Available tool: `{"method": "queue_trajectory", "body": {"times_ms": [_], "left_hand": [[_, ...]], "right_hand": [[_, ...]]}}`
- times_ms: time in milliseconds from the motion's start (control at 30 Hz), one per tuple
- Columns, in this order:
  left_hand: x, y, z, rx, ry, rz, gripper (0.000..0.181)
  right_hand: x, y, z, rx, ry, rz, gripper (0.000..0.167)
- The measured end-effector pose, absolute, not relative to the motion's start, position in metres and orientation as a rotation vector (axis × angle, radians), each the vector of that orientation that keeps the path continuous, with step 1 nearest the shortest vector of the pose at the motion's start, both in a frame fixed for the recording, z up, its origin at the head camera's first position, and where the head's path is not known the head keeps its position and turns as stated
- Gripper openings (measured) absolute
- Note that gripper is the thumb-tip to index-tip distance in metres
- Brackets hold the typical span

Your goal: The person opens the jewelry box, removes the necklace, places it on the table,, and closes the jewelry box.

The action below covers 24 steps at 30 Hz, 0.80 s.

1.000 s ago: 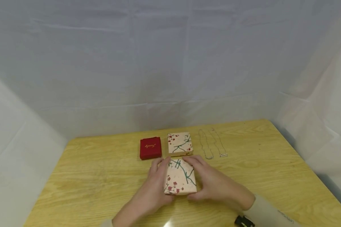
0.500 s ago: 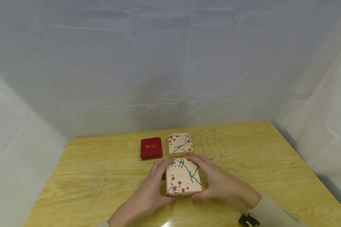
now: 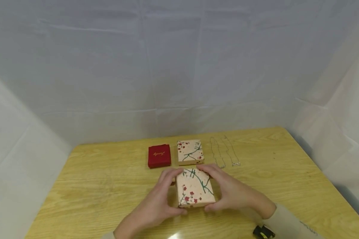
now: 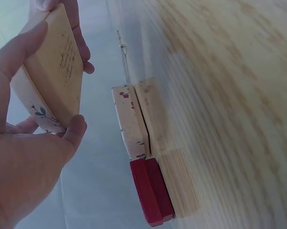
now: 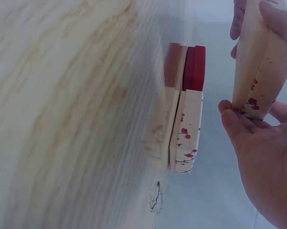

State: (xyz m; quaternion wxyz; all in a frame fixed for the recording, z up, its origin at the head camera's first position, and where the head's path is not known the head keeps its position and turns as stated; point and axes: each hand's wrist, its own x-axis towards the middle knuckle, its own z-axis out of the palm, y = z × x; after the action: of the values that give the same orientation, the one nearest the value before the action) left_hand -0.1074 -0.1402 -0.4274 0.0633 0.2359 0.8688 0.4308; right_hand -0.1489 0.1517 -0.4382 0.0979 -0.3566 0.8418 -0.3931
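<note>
Writing (image 4: 66, 57) on the underside of the held box (image 4: 53, 74) is too small to read; a black item (image 3: 264, 232) (beside the sleeve (image 3: 288, 223)) is cut off below.

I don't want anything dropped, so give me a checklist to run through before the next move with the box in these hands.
1. Left hand gripping the held box: ok.
2. Right hand gripping it too: ok.
3. Box lifted off the table: ok, by both wrist views.
4. Red box and second floral box resting on the table: ok.
5. Necklaces untangled: cannot tell, too fine.
</note>
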Motion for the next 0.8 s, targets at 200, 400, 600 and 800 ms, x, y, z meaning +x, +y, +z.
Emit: {"method": "queue_trajectory", "body": {"times_ms": [200,400,600,800], "left_hand": [[-0.1088,-0.1387,-0.4303,0.713,2.590,1.318,0.113],[-0.1095,-0.1371,-0.4324,0.698,2.583,1.305,0.113],[-0.1095,-0.1362,-0.4324,0.713,2.595,1.286,0.115],[-0.1093,-0.1345,-0.4330,0.729,2.600,1.290,0.115]], "right_hand": [[-0.1489,0.1525,-0.4415,-1.069,2.511,-1.109,0.117],[-0.1491,0.1520,-0.4400,-1.098,2.534,-1.067,0.119],[-0.1496,0.1515,-0.4389,-1.110,2.540,-1.060,0.118],[-0.1498,0.1512,-0.4385,-1.082,2.550,-1.045,0.117]]}}
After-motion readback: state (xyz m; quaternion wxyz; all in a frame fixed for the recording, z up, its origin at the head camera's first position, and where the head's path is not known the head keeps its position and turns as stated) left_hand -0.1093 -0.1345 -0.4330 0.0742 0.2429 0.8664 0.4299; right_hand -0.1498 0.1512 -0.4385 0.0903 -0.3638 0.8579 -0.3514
